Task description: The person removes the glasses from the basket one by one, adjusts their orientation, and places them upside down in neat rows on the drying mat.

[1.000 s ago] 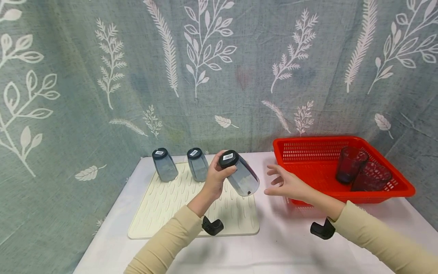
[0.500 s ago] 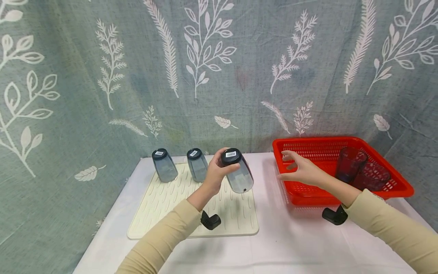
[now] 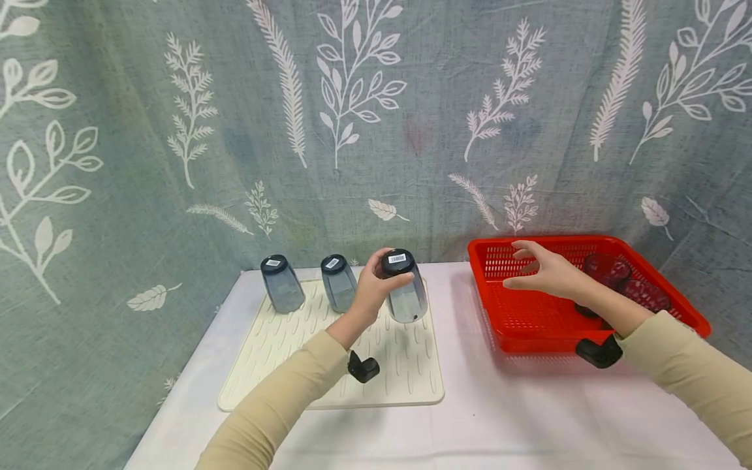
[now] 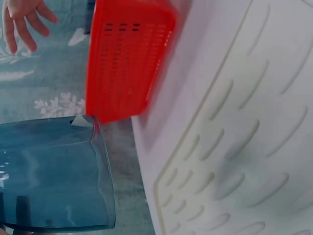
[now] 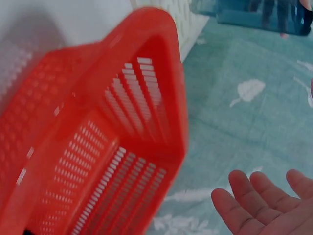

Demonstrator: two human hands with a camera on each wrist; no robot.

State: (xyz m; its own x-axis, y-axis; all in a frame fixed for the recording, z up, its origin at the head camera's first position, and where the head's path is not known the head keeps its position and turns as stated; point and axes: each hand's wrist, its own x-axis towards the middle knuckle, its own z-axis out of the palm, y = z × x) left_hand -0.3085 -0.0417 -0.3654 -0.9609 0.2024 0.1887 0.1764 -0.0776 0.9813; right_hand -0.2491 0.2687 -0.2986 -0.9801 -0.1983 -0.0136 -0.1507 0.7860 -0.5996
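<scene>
My left hand [image 3: 374, 287] grips a blue-grey drinking glass [image 3: 407, 297] near its dark base. The glass is upside down, mouth lowermost, above the right back part of a cream drying mat [image 3: 352, 372]. In the left wrist view the same glass [image 4: 54, 176] shows its rim end beside the mat. My right hand [image 3: 549, 271] is over the red basket [image 3: 499, 339], fingers spread and holding nothing. Two more glasses, one at the left [image 3: 283, 287] and one beside it [image 3: 339, 287], stand inverted at the mat's back edge.
Inside the basket at its right, two glasses, one farther back [image 3: 608, 269] and one nearer [image 3: 646, 295], sit partly behind my right forearm. A white cloth [image 3: 470, 418] covers the table. A leaf-patterned curtain [image 3: 411, 130] hangs behind it.
My right hand has moved rightward, away from the held glass, to above the basket. The glass in my left hand has shifted slightly left and up and now stands more upright.
</scene>
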